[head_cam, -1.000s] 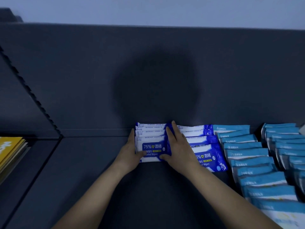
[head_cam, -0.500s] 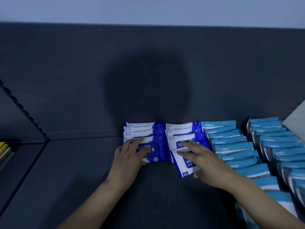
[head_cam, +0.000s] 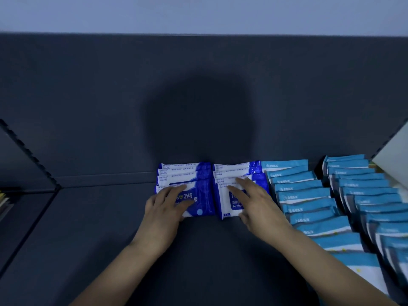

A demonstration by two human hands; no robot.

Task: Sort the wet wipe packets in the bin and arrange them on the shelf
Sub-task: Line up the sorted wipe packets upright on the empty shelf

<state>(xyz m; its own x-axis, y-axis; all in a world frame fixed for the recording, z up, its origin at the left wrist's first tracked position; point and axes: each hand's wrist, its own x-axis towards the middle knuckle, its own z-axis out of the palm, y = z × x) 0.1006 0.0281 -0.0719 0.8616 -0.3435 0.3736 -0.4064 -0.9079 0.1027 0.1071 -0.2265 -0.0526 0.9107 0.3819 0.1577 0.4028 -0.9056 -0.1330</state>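
Touching packets (head_cam: 205,191): left hand (head_cam: 163,214), right hand (head_cam: 258,206)

The dark blue and white packets (head_cam: 204,184) at the centre of the frame are thin plastic film, glossy, with fine creases on the blue ends. The light blue packets (head_cam: 302,193) at the right look like similar film with a duller sheen. The shelf floor (head_cam: 99,228) and back panel (head_cam: 88,96) are smooth, matt dark grey. The pale wall (head_cam: 198,12) along the top is matt, as is the white board (head_cam: 395,160) at the right edge.
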